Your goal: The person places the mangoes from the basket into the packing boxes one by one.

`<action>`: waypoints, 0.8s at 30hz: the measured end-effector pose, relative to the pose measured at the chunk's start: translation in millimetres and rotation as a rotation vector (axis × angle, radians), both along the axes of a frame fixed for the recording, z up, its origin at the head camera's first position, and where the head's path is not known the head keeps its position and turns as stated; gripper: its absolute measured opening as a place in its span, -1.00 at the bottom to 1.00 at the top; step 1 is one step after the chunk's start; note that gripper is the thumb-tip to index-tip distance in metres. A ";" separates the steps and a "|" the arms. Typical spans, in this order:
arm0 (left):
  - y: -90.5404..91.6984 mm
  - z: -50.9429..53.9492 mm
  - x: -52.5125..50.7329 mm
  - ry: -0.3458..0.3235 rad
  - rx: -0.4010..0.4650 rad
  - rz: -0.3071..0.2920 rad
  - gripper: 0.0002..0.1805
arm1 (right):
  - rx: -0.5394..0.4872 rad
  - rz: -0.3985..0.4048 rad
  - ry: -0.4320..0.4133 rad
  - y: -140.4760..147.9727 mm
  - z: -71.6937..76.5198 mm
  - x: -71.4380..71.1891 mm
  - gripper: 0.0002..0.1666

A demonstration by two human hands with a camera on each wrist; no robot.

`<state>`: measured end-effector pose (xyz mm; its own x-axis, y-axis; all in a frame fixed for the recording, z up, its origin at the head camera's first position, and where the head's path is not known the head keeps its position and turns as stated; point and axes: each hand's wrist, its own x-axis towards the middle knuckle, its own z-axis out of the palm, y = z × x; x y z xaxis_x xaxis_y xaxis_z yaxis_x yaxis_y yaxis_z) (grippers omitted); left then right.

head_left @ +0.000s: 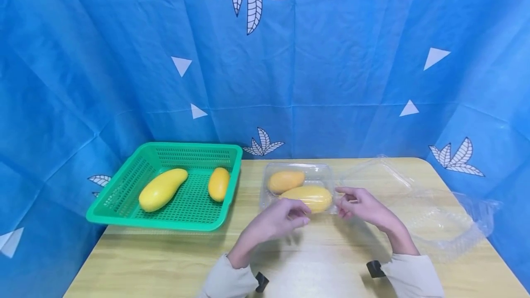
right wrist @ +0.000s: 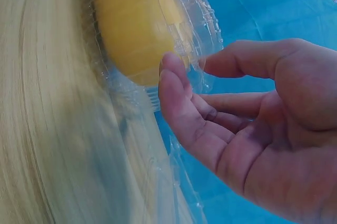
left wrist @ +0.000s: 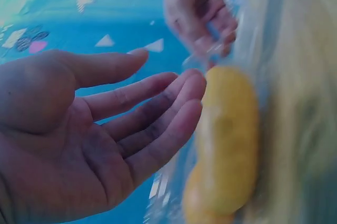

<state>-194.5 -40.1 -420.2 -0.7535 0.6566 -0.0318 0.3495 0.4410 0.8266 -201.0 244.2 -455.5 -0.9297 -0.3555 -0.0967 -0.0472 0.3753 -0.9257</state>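
Head view, container: Two yellow fruits lie behind clear plastic in a container [head_left: 320,176], on the tabletop [head_left: 145,261] straight ahead of the person; from my distant post, I read its long axis as running left to right.
Head view, nearer hand: The right hand [head_left: 362,206] is at the container's right end, index finger at the edge; the left hand [head_left: 276,217] arches by the near left corner, thumb and fingers apart.
Head view, fruit: The larger yellow fruit [head_left: 310,197] lies nearer the person, also lengthwise left to right; the smaller yellow fruit [head_left: 285,181] sits behind it.
Left wrist view, palm: I see the left hand with fingers extended and holding nothing, tips just beside the plastic; contact I cannot tell.
Right wrist view, edge: Thumb and fingertips bracket the container's end; whether they pinch it, I cannot tell.
Surface: Pale wood grain carries a green basket [head_left: 153,223] with two more yellow fruits at left and clear plastic packaging [head_left: 476,231] at right.
Room: Blue curtain [head_left: 352,59], printed with white leaves and triangles, walls in the back and sides.
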 end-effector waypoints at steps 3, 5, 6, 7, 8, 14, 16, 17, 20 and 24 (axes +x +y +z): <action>8.5 -9.3 2.0 -0.071 0.002 -0.046 -0.74 | -0.003 0.009 0.004 2.4 -1.9 -1.0 -0.26; 12.3 -15.1 2.0 -0.098 0.001 -0.069 -0.71 | -0.007 0.015 0.010 3.1 -2.2 -1.6 -0.25; 13.8 -18.0 1.8 -0.115 0.010 -0.076 -0.69 | -0.013 0.018 0.014 2.9 -2.2 -1.6 -0.25; 15.4 -21.2 1.5 -0.136 0.021 -0.080 -0.68 | -0.021 0.017 0.011 2.3 -2.1 -1.4 -0.24; 17.2 -24.5 1.3 -0.156 0.035 -0.079 -0.66 | -0.024 0.014 0.009 1.7 -2.2 -1.1 -0.24; 30.0 -48.2 3.1 -0.363 0.142 -0.041 -0.59 | -0.057 -0.001 -0.013 0.5 -4.2 0.6 -0.25; 34.2 -55.9 4.3 -0.429 0.183 -0.014 -0.57 | -0.060 0.000 -0.015 1.0 -5.1 0.8 -0.25; 36.5 -59.6 4.6 -0.448 0.202 0.004 -0.56 | -0.061 0.000 -0.016 1.3 -5.4 0.8 -0.25; 43.5 -69.3 4.5 -0.492 0.293 0.071 -0.58 | -0.061 0.000 -0.008 1.9 -5.6 -0.1 -0.25; 52.0 -79.2 3.1 -0.551 0.434 0.170 -0.66 | -0.065 -0.015 -0.007 1.5 -5.7 -2.2 -0.23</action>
